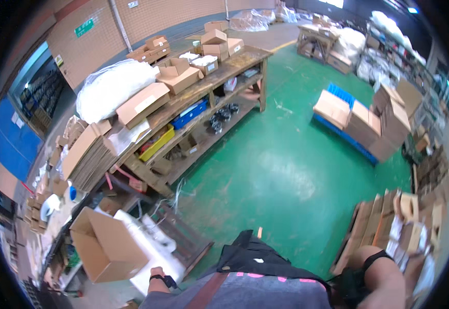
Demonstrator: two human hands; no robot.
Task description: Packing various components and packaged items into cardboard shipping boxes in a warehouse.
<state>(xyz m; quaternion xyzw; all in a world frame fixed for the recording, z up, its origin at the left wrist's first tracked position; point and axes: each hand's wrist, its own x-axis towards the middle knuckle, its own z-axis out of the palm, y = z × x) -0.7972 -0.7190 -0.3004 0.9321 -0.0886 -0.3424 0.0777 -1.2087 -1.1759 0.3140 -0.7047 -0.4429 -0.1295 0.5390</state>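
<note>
head view. in handling the open carton [108, 247] well, i am probably needing a palm on each opposite wall, so that the thin board is not buckling and the base is staying level. my left hand [156, 271] is looking closed at the near end of a white slab [156, 255]; i cannot tell whether it is gripping anything. my right hand [364, 255] is blurring beside stacked cardboard [376, 219], its grip impossible to tell. the carton is overlapping the slab's left edge, showing plain brown, straight-sided walls and a wide mouth.
</note>
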